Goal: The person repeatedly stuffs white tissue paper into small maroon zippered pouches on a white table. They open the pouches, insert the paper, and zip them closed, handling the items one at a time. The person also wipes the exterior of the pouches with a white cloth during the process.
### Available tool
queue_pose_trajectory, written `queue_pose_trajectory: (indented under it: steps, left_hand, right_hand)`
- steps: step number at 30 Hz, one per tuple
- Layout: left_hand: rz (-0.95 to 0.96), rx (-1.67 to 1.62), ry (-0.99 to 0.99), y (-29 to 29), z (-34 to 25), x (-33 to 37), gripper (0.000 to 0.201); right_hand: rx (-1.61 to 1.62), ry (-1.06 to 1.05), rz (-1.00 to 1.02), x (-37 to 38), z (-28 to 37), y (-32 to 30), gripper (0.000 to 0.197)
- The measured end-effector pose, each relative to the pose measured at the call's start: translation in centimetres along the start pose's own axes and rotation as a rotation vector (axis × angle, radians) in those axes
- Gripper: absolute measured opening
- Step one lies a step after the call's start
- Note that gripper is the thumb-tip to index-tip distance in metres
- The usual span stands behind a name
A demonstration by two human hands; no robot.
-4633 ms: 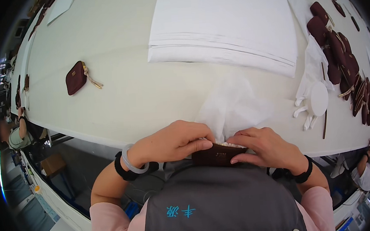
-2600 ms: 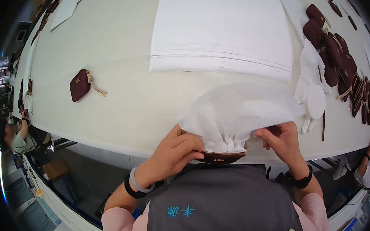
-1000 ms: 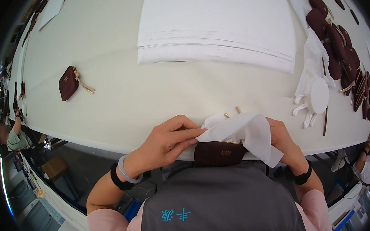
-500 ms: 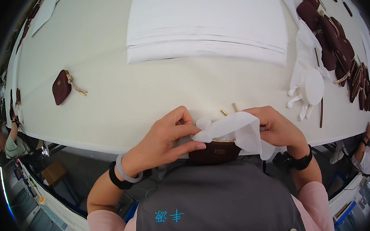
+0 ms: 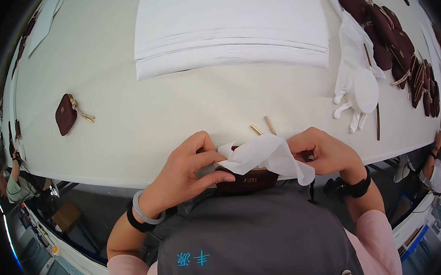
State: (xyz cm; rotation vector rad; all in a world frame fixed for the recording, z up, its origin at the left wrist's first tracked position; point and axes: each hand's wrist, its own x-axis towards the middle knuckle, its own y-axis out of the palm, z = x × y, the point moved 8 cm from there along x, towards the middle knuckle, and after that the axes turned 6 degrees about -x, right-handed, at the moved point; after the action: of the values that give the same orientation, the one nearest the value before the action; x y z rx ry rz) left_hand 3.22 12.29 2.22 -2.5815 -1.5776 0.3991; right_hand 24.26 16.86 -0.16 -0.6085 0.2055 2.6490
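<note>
At the table's near edge, a small dark burgundy zip pouch (image 5: 246, 182) lies against my apron, its gold-toothed zip open. A thin white sheet (image 5: 266, 150), tissue or soft cloth, is bunched in and over its mouth. My left hand (image 5: 184, 168) is closed, thumb and forefinger pinching the pouch's left edge where the sheet meets it. On the other side, my right hand (image 5: 321, 152) has its fingers curled on the sheet's right part; its fingertips are partly hidden. A gold-tipped zip pull (image 5: 256, 130) sticks out beyond the sheet.
A stack of white paper (image 5: 232, 44) lies ahead. Another burgundy pouch (image 5: 66, 115) with a beige cord rests at left. Several more pouches (image 5: 395, 36) are heaped at right, beside white gloves (image 5: 352, 85) and a white oval piece (image 5: 364, 90). Other people sit at both far sides.
The white sheet has sunk lower over the pouch's mouth, and its right end now hangs closer to the pouch. Both hands keep their hold; the whole view has shifted slightly.
</note>
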Motion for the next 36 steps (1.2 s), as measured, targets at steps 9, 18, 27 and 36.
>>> queue_pose_trajectory:
  steps: [9,18,27,36]
  left_hand:
    - [0.108,-0.216,0.006,1.5,0.4,0.4,0.019]
    - [-0.057,0.313,0.277,-0.5,-2.4,-0.3,0.025]
    - [-0.238,0.33,0.437,-0.4,-3.3,-5.2,0.037]
    - [-0.396,0.268,0.449,0.0,-4.3,-4.6,0.043]
  right_hand:
    - [-0.128,0.021,0.068,-0.7,0.5,2.2,0.024]
    - [-0.712,-0.206,-0.048,-0.7,4.7,1.6,0.032]
    - [-0.805,-0.569,-0.462,-2.9,5.2,3.8,0.057]
    - [-0.264,-0.486,-0.401,-1.6,4.9,3.5,0.03]
